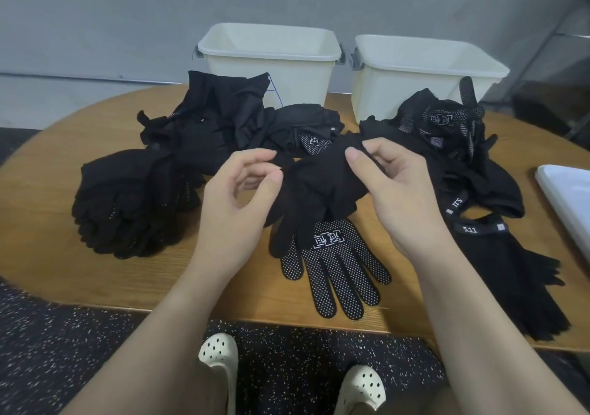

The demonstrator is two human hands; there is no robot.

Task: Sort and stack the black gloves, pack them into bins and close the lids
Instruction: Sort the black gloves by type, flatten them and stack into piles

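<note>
We are pinching a soft, floppy black glove (319, 188) with both hands (245, 188) (386, 184), above the dotted glove (335, 274); holding its cuff works best.

We hold both arms out over the table (95, 274), bare to the elbows. Our left hand (238, 191) is just left of the black glove (319, 188), thumb and fingers curled and pinching its edge. Our right hand (392, 188) is on the glove's right side, thumb on top, fingers curled round it.
</note>
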